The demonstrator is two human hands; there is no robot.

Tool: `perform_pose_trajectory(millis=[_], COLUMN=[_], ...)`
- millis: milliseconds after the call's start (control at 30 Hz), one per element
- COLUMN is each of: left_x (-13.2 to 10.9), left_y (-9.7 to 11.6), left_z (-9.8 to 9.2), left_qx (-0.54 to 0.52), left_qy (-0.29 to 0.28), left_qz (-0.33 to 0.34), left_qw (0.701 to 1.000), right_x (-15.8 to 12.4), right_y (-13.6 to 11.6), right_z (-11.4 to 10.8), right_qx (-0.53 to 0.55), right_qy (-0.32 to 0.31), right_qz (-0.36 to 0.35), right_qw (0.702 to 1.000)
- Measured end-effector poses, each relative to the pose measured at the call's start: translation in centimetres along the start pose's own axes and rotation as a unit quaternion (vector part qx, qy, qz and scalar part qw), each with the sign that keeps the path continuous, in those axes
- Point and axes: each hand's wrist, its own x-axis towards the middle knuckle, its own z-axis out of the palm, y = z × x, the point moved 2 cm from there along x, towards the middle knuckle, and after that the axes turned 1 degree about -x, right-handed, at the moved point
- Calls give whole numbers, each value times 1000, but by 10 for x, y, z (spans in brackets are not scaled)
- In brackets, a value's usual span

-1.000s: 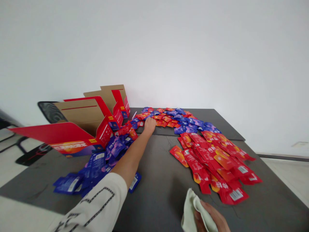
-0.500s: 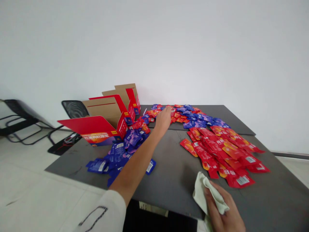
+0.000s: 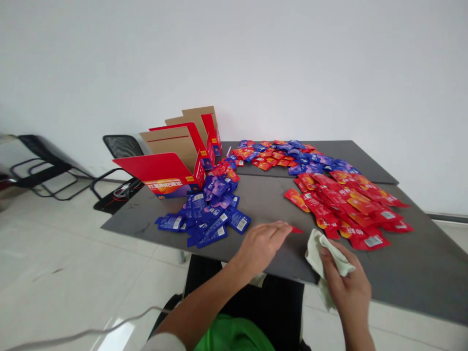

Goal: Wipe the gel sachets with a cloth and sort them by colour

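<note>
My left hand (image 3: 261,243) is closed over the near part of the table, its fingers around a red sachet (image 3: 297,230). Only a red corner pokes out past the fingertips. In my right hand (image 3: 347,275) a folded pale green cloth (image 3: 318,251) is gripped between thumb and fingers, with one end hanging down past the table edge. A pile of red sachets (image 3: 340,204) lies just beyond the right hand. To the left of my left hand spreads a heap of blue sachets (image 3: 210,214).
Open red cartons (image 3: 161,170) stand in a row on the table's left side. Mixed red and blue sachets (image 3: 274,153) lie along the back of the dark table (image 3: 263,195). Black chairs (image 3: 122,146) are at the left, and a cable (image 3: 91,331) runs low at left.
My left hand has come back from the mixed sachets at the rear to near my right hand, bringing a red sachet. The right hand still holds the cloth. The view has tilted down.
</note>
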Motion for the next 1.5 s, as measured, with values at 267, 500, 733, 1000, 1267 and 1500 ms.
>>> perform_pose_trajectory(millis=[267,500,733,1000,1267,1500], left_x=[-58,-76,-93,-91,-99,-99], left_y=[-8,5,23,21,16,15], left_z=[23,33,40,50,60,56], left_qx=[71,32,32,20,32,-18], left_qy=[-81,-45,-10,-38,15,28], left_qz=[72,37,32,9,33,22], left_qw=[992,998,999,999,999,999], right_x=[0,2,32,37,90,99], right_y=[-2,-4,-32,-74,-55,-77], right_z=[0,-1,-15,33,88,60], right_qx=[-4,-14,-20,-65,-149,-109], right_qy=[10,3,-81,-327,-295,-212], right_qz=[-23,11,-46,-391,-432,-419], right_qw=[1000,1000,995,858,839,876])
